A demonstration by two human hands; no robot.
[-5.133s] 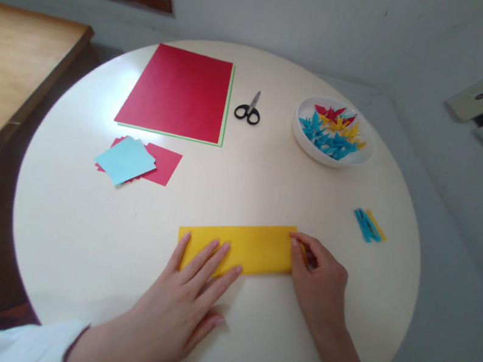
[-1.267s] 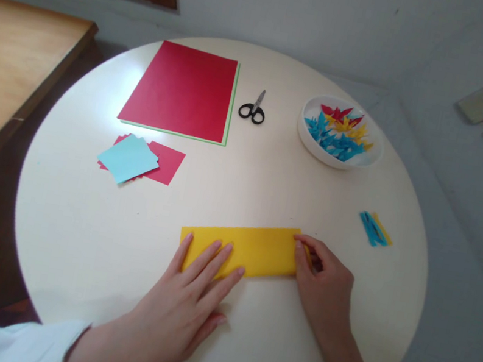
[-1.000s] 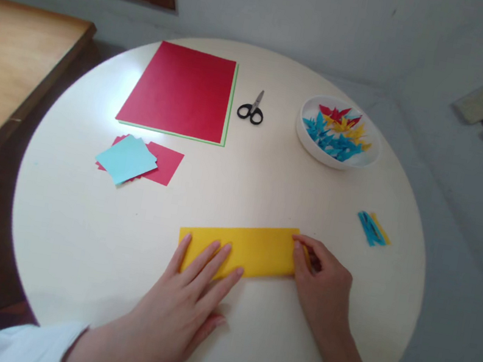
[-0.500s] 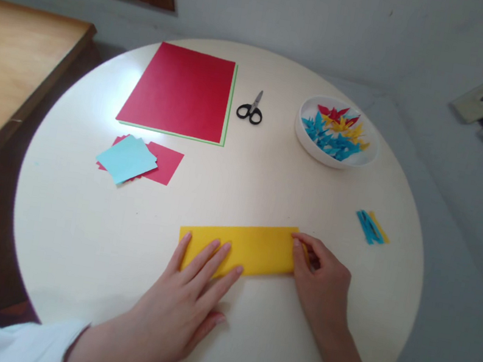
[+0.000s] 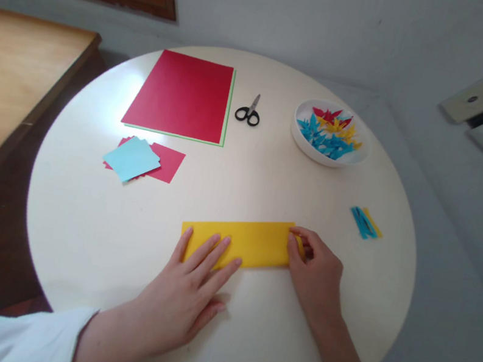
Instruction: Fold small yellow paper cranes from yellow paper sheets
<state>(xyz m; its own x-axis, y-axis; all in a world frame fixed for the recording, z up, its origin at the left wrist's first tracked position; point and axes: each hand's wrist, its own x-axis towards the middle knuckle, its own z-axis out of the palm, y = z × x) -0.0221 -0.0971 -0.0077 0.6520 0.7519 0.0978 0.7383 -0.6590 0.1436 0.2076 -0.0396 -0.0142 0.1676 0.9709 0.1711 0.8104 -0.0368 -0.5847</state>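
A yellow sheet of paper (image 5: 254,242), folded into a long strip, lies on the white round table (image 5: 130,236) in front of me. My left hand (image 5: 191,287) rests flat on its left part with the fingers spread, pressing on the paper. At the strip's right end, my right hand (image 5: 314,258) pinches the paper's edge between thumb and fingers. The other fingers of that hand are curled and partly hidden.
Beyond the strip lie large red sheets (image 5: 182,94) over green ones, scissors (image 5: 248,114) and small light blue and red squares (image 5: 133,158). On the right are a white dish (image 5: 328,161) of folded paper shapes and small blue and yellow strips (image 5: 365,223).
The whole view has shifted slightly. Both hands keep their places on the yellow paper, and nothing else has visibly moved.
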